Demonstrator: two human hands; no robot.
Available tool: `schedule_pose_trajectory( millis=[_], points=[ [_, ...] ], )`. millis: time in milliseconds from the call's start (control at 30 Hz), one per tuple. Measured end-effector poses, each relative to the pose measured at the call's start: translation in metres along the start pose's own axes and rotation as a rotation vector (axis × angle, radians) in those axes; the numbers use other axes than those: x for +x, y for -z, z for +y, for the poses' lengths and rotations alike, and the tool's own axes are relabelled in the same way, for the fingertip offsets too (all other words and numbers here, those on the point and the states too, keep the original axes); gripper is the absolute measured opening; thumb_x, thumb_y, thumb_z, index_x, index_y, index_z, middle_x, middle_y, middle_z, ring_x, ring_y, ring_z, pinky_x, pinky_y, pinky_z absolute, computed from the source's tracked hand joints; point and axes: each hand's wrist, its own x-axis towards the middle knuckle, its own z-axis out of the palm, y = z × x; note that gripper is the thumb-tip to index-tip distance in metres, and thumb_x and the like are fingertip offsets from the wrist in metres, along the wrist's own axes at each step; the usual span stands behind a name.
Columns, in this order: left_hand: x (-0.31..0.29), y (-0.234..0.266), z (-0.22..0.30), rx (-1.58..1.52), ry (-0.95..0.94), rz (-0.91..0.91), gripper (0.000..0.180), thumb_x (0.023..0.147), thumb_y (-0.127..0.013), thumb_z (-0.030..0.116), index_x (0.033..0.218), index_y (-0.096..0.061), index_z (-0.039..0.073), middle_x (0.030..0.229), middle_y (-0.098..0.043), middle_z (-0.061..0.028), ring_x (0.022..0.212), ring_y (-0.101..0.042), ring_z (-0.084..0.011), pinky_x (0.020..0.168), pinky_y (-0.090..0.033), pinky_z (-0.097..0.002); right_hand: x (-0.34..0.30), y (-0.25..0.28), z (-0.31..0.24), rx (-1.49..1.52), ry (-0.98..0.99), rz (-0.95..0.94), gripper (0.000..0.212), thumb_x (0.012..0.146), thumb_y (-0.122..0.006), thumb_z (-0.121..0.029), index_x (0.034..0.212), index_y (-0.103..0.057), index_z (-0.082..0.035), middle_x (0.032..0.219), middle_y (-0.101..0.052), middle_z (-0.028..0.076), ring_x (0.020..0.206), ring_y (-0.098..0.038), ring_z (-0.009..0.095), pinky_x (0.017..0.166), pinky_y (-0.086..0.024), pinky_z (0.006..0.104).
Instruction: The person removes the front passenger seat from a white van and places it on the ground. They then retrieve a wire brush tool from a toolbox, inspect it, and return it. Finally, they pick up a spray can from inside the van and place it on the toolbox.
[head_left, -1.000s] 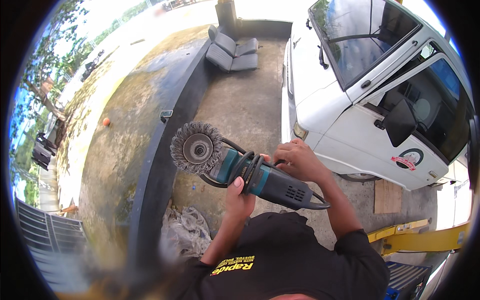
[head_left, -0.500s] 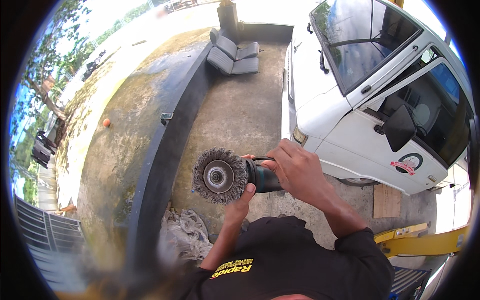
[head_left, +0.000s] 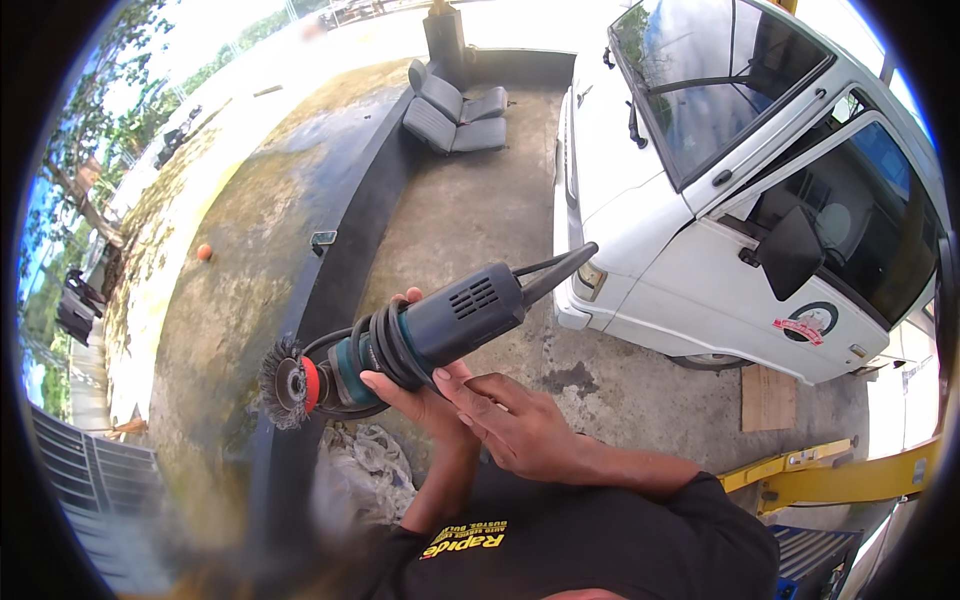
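Observation:
An angle grinder (head_left: 465, 315) with a dark grey and teal body lies tilted across my left hand (head_left: 432, 412), which is closed round it from below. A wire brush wheel (head_left: 284, 384) with a red collar sits on its head, at the left end. The black power cord (head_left: 392, 345) is wound in several loops round the grinder's middle, and its thick sleeve sticks out at the rear. Close under the loops, my right hand (head_left: 530, 432) has its fingers bent, the tips at the cord; part of the grip is hidden.
A white truck (head_left: 640, 260) stands at the right, with a yellow lift arm (head_left: 840, 482) nearer me. Along the left runs a low dark wall (head_left: 330, 285) with a small device on it. Grey seats (head_left: 455, 115) rest at the far end. Crumpled sheeting (head_left: 365, 470) lies below my left forearm.
The grinder has turned, so its brush now shows from the side and its body points up and right. My right hand has moved from the rear of the body down to the cord loops.

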Motion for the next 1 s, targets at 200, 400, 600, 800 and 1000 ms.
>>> schedule_pose_trajectory(
  millis=[200,400,600,800,1000],
  points=[
    [-0.002,-0.004,0.025,-0.33,0.132,-0.079,0.077,0.106,-0.058,0.066,0.162,-0.048,0.015,0.165,-0.051,-0.0124,0.152,-0.049,-0.0291,0.133,-0.032,-0.0496,-0.019,-0.021,0.031,0.037,0.022,0.117,0.038,0.097,-0.076,-0.01,0.133,-0.066,-0.006,0.117,-0.07,0.014,0.099,-0.073,0.036,0.078,-0.06,0.0452],
    [-0.016,0.011,0.02,0.084,0.222,0.008,0.07,0.106,-0.046,0.062,0.146,-0.058,0.007,0.14,-0.066,-0.0195,0.131,-0.064,-0.0348,0.115,-0.05,-0.0504,-0.066,-0.037,0.132,-0.154,-0.071,-0.022,0.03,0.093,-0.075,-0.01,0.122,-0.067,-0.007,0.112,-0.068,0.017,0.1,-0.07,0.042,0.085,-0.056,0.0499],
    [-0.025,0.028,0.037,0.135,0.513,-0.007,0.079,0.101,-0.045,0.065,0.141,-0.06,-0.002,0.128,-0.07,-0.0268,0.116,-0.071,-0.0373,0.106,-0.056,-0.0514,-0.034,0.002,0.163,-0.257,-0.162,-0.055,0.019,0.096,-0.066,0.0,0.114,-0.066,-0.007,0.118,-0.061,0.012,0.114,-0.062,0.036,0.101,-0.052,0.0483],
    [-0.032,0.019,0.036,0.233,0.468,0.13,0.074,0.1,-0.048,0.063,0.133,-0.063,-0.001,0.118,-0.075,-0.0243,0.104,-0.075,-0.0318,0.091,-0.063,-0.0426,-0.039,0.005,0.154,0.581,-0.417,-0.445,0.058,0.104,-0.069,-0.012,0.157,-0.045,-0.008,0.161,-0.047,0.011,0.147,-0.049,0.025,0.124,-0.04,0.0442],
    [-0.025,0.018,0.033,0.134,0.433,0.168,0.071,0.1,-0.048,0.062,0.132,-0.066,0.001,0.117,-0.076,-0.0242,0.101,-0.077,-0.0311,0.089,-0.063,-0.0418,-0.106,-0.04,0.137,1.071,-0.424,-0.888,0.048,0.106,-0.068,-0.014,0.151,-0.052,-0.006,0.148,-0.057,0.01,0.135,-0.055,0.022,0.115,-0.044,0.0413]
  ],
)
